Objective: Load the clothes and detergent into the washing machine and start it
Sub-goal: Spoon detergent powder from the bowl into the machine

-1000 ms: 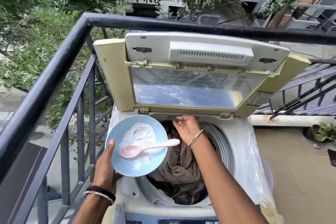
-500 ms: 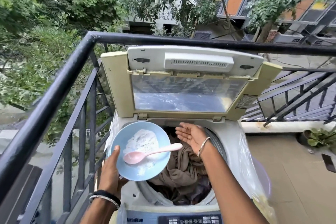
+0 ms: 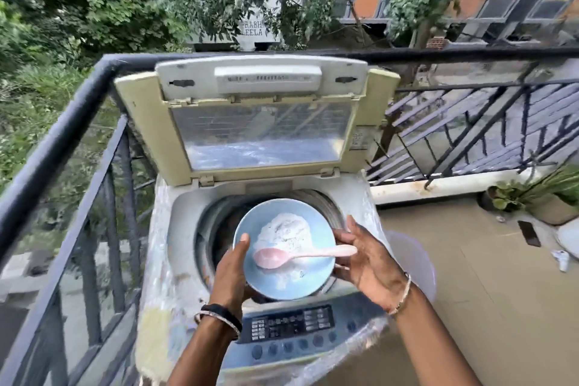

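Note:
A top-loading washing machine (image 3: 175, 229) stands on a balcony with its lid (image 3: 260, 122) raised. My left hand (image 3: 232, 273) holds a light blue bowl (image 3: 316, 279) of white detergent powder (image 3: 288, 230) over the drum opening, thumb on the rim. A pink spoon (image 3: 300, 255) lies across the bowl, its handle pointing right. My right hand (image 3: 366, 263) is beside the bowl's right rim, fingers spread, palm toward the spoon handle; whether it touches the handle is unclear. The bowl hides most of the drum and the clothes inside.
The control panel (image 3: 291, 326) runs along the machine's front edge. A black metal railing (image 3: 62, 128) fences the left and back sides. Potted plants (image 3: 532, 194) sit on the tiled floor at right. A plastic sheet (image 3: 156, 316) wraps the machine's body.
The bowl has moved right and now sits over the drum. My right hand left the clothes in the drum and came up beside the bowl's right rim. The view tilted down.

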{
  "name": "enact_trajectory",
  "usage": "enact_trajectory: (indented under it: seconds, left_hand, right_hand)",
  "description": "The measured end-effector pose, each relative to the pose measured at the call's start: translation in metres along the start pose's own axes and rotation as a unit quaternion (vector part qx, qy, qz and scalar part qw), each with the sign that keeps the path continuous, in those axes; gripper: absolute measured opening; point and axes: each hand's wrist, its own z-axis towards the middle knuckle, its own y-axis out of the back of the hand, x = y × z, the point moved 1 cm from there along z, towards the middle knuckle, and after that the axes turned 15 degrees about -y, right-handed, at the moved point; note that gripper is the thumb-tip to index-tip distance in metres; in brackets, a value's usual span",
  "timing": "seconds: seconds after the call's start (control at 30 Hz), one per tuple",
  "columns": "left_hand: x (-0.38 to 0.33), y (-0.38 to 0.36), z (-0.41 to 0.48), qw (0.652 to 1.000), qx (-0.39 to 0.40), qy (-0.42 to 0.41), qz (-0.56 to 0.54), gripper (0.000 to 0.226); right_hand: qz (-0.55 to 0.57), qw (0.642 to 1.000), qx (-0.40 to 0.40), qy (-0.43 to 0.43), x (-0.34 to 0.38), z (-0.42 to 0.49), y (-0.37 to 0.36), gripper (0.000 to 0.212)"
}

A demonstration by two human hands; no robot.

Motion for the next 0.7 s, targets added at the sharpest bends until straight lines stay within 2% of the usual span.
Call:
enact_trajectory:
  seconds: [0.1,0.2,0.3,0.37,0.43,0.5,0.57,0.7]
  left_hand:
    - [0.011,-0.037,-0.026,0.999,0.035,-0.022,0.015,0.027]
    - [0.031,-0.081,-0.060,0.995,0.074,-0.053,0.050,0.047]
    - [0.061,-0.123,-0.094,0.988,0.086,-0.075,0.101,0.059]
    - [0.094,-0.150,-0.111,0.986,0.088,-0.062,0.129,0.067]
    - [0.131,-0.170,-0.116,0.983,0.116,-0.038,0.139,0.076]
    - [0.144,-0.205,-0.137,0.977,0.151,-0.019,0.147,0.071]
    - [0.142,-0.243,-0.163,0.976,0.164,-0.003,0.143,0.054]
    - [0.171,-0.302,-0.181,0.964,0.200,0.062,0.167,0.051]
  right_hand:
    - [0.026,0.999,-0.012,0.037,-0.011,-0.040,0.040,0.075]
    - [0.037,0.997,-0.007,0.067,-0.025,-0.087,0.086,0.073]
    - [0.021,0.995,-0.031,0.090,-0.039,-0.133,0.132,0.059]
    - [0.017,0.993,-0.055,0.108,-0.049,-0.163,0.163,0.040]
    - [0.022,0.990,-0.078,0.118,-0.060,-0.184,0.194,0.036]
    - [0.024,0.986,-0.104,0.126,-0.072,-0.204,0.228,0.038]
    - [0.039,0.982,-0.130,0.133,-0.084,-0.220,0.262,0.031]
    - [0.096,0.970,-0.182,0.133,-0.104,-0.237,0.329,0.026]
